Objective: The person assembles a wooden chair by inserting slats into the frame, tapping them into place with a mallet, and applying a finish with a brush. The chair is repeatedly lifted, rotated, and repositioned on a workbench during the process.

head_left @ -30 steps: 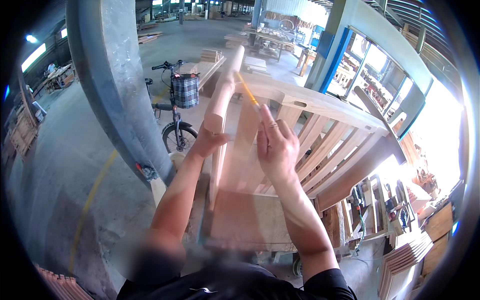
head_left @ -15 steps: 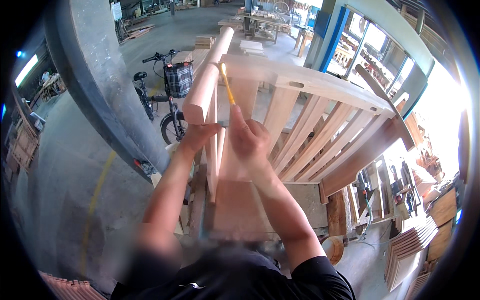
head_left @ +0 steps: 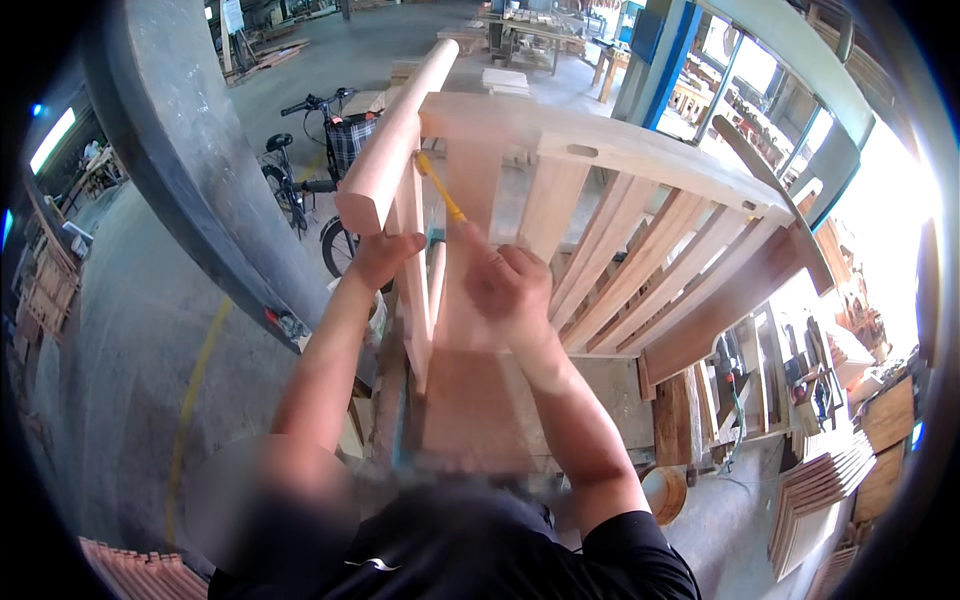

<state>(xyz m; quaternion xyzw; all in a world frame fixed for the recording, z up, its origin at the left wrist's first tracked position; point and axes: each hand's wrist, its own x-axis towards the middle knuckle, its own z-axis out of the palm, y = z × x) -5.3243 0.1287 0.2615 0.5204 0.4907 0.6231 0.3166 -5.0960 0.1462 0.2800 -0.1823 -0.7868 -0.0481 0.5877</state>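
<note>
My right hand [head_left: 508,282] is closed around a slim yellow brush [head_left: 442,188], shaped much like a toothbrush. Its head meets the inner side of the wooden armrest [head_left: 405,135], close to the bench back's top rail [head_left: 560,138]. Below the armrest's near end, my left hand [head_left: 385,258] is wrapped round the upright post [head_left: 410,222], thumb on the inner side. Its other fingers are mostly hidden. The bench is pale bare wood, with several slats [head_left: 590,265] in its back and a flat wooden seat [head_left: 475,405].
A bicycle [head_left: 315,185] with a checked basket stands beyond the armrest. A grey steel column [head_left: 190,150] rises at the left. Stacked wooden panels [head_left: 815,490] and a bucket [head_left: 665,492] are on the floor at the right. Worktables [head_left: 530,40] stand far back.
The armrest and its post have shifted left with my left hand on the post. The brush head has moved left and slightly down; the bench back's left end has also shifted slightly.
</note>
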